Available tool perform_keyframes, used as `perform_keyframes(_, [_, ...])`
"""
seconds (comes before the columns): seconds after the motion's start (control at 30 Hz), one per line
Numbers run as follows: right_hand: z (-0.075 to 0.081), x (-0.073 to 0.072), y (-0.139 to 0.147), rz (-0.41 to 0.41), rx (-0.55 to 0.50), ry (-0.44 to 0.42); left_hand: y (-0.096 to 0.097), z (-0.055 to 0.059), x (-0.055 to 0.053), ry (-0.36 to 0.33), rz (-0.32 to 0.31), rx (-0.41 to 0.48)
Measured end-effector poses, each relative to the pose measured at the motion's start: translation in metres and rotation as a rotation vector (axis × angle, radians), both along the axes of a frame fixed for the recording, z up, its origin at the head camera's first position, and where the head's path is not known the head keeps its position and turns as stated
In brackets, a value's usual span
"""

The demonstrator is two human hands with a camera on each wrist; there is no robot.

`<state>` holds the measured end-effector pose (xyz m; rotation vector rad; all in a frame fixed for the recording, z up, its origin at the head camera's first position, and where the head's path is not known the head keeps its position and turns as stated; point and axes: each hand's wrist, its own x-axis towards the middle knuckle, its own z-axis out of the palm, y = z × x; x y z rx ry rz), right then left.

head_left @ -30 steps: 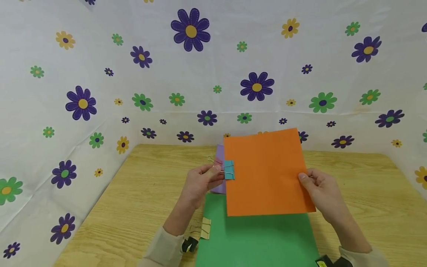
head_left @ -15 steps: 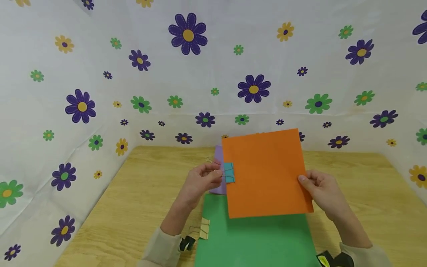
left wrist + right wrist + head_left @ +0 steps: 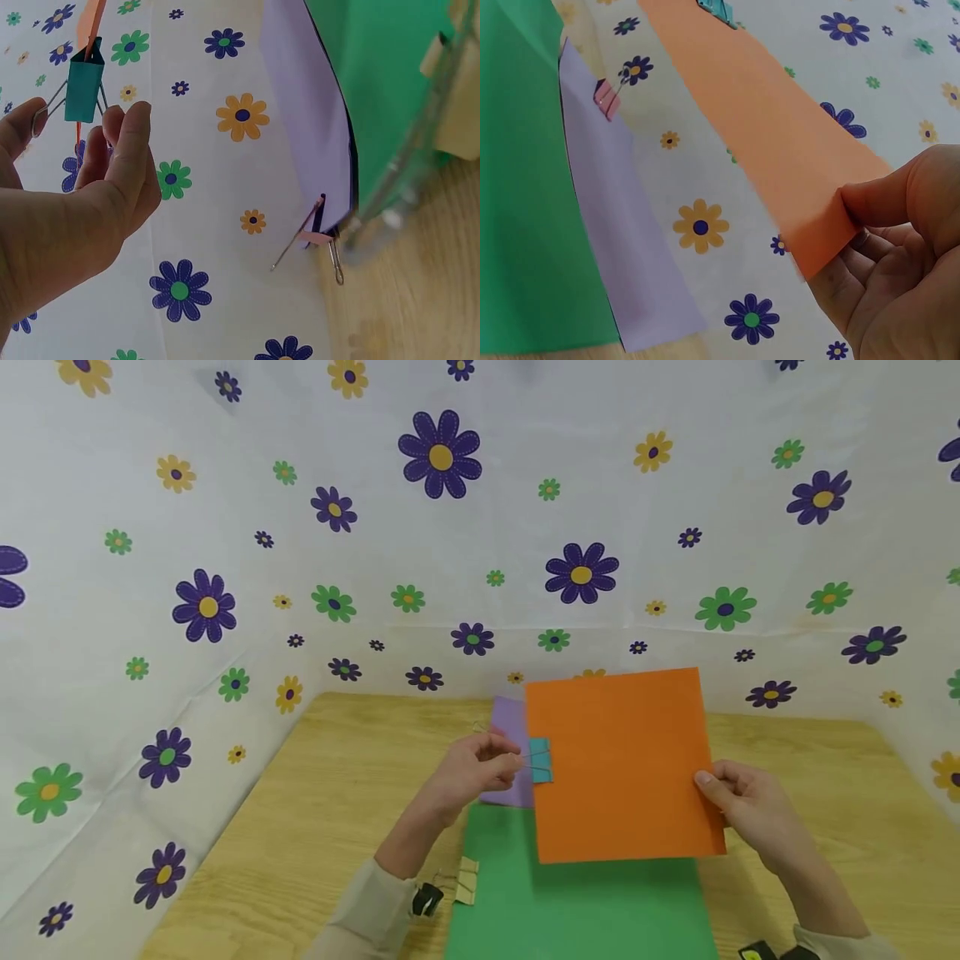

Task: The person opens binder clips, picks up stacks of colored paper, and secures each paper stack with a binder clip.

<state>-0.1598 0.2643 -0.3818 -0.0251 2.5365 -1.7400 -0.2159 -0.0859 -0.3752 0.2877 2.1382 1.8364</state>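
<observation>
In the head view my left hand (image 3: 472, 772) has its thumb and fingers at the wire handles of a teal binder clip (image 3: 540, 760). The left wrist view shows those handles spread outward, with the thumb at one and the fingertips at the other. That clip (image 3: 84, 90) sits on the left edge of an orange sheet of paper (image 3: 622, 768). On the opposite edge my right hand (image 3: 753, 810) pinches the sheet, thumb in front and fingers behind. The orange sheet (image 3: 757, 142) is held up, over a green sheet (image 3: 585, 906).
A pale yellow binder clip (image 3: 466, 881) grips the green sheet's left edge. Behind lies a purple sheet (image 3: 510, 727), partly covered by the orange one, with a pink binder clip (image 3: 607, 99) on it. Flower-printed cloth (image 3: 337, 443) hangs behind the wooden table (image 3: 300, 827).
The hands, orange sheet and clip appear a little further right and lower in the head view, as the whole scene has shifted. Both hands keep their places on the sheet and clip.
</observation>
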Motion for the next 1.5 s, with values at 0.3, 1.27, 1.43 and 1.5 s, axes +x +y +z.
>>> perform_keyframes(0.3, [-0.002, 0.005, 0.019, -0.013, 0.034, -0.020, 0.015, -0.001, -0.004, 0.009, -0.087, -0.033])
perform_keyframes(1.27, [-0.031, 0.009, 0.105, -0.074, 0.261, -0.158, 0.104, -0.015, -0.008, 0.006, -0.308, -0.183])
perform_keyframes(1.43, [-0.034, 0.008, 0.117, -0.076, 0.332, -0.174, 0.118, -0.019, -0.008, 0.059, -0.334, -0.235])
perform_keyframes(1.5, [-0.036, 0.008, 0.123, -0.078, 0.346, -0.182, 0.125, -0.019, -0.008, 0.074, -0.339, -0.254])
